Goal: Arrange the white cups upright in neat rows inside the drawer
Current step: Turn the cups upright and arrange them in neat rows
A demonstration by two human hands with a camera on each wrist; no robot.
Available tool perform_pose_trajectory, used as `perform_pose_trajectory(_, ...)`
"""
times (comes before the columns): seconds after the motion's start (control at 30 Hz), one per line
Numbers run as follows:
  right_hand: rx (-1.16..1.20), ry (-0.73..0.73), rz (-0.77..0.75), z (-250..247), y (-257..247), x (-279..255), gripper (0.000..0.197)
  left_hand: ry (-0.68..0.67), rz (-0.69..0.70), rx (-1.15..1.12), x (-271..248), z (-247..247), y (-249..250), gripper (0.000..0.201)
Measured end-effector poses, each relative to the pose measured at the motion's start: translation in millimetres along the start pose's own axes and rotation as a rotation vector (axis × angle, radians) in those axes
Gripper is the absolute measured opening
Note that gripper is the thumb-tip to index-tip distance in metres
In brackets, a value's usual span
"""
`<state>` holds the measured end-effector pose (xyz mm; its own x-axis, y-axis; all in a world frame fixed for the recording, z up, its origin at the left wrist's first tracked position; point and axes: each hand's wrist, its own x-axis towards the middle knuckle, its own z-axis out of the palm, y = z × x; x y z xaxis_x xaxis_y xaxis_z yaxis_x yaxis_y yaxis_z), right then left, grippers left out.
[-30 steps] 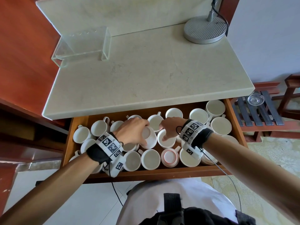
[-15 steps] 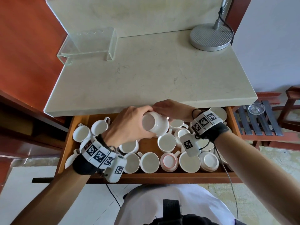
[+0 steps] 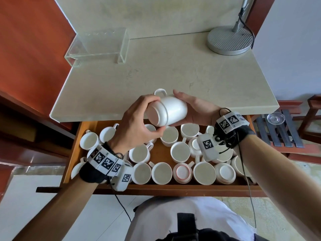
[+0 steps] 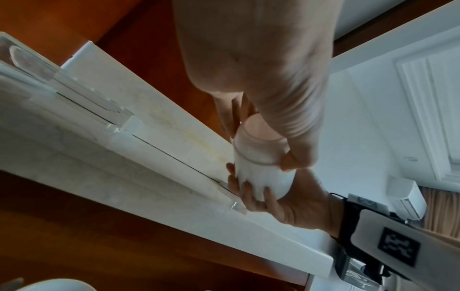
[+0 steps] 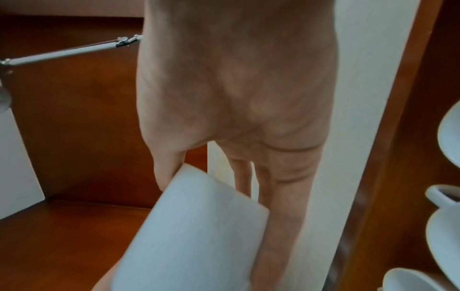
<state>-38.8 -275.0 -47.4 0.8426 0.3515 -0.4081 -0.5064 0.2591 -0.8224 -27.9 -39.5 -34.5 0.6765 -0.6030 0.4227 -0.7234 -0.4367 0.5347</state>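
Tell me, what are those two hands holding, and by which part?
One white cup, tipped on its side. The left hand grips its base end; the right hand cradles its body near the mouth.

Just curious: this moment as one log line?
held: white ceramic cup, sideways, clear of wooden drawer | left hand: grips base | right hand: cradles body

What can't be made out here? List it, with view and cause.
- Mouth of the held cup: head view, turned toward the right hand.
- Its handle: right wrist view, cup blurred, cut off.
- Most front-left cups in the drawer: head view, under the left wrist band.
- Back row: head view, under the countertop.
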Motion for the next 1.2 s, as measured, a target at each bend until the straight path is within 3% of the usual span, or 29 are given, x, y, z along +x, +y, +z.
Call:
perform_pose_trajectory(0.17, -0.204, 0.179, -0.151, 8, -5, 6, 0.040, -0.110, -0.054, -0.076, 6, 0, -17, 0.086)
perform_pose_trajectory(0.27, -0.530, 0.281, -0.230, 17, -10, 7, 0.041, -0.145, -0.167, -0.121, 8, -4, -22, 0.115)
perform_pose_trajectory(0.37, -0.857, 0.347, -0.303, 27, -12, 9, 0.050, -0.213, -0.291, -0.137, 11, -4, -28, 0.128)
perform_pose_trajectory(0.43, -0.941, 0.365, -0.325, 36, -14, 7, 0.056, -0.227, -0.359, -0.180, 13, -2, -31, 0.122)
perform_pose_trajectory(0.5, -0.978, 0.352, -0.323, 39, -17, 5, 0.063, -0.186, -0.388, -0.235, 13, 0, -32, 0.104)
perform_pose_trajectory(0.6, -1.127, 0.213, -0.216, 35, -23, -2, 0.079, -0.130, -0.367, -0.282, 8, 2, -34, 0.082)
perform_pose_trajectory(0.73, -1.251, 0.177, -0.190, 33, -20, -7, 0.077, -0.176, -0.390, -0.361, -5, 10, -46, 0.082)
perform_pose_trajectory(0.87, -1.397, 0.246, -0.163, 45, 7, 0, 0.078, -0.370, -0.413, -0.299, -16, 24, -64, 0.087)
perform_pose_trajectory(1.0, -1.508, 0.304, -0.133, 50, 44, 9, 0.083, -0.600, -0.438, -0.068, -32, 35, -80, 0.096)
perform_pose_trajectory(1.2, -1.543, 0.263, -0.075, 54, 85, 24, 0.077, -0.872, -0.451, 0.313, -46, 39, -84, 0.054)
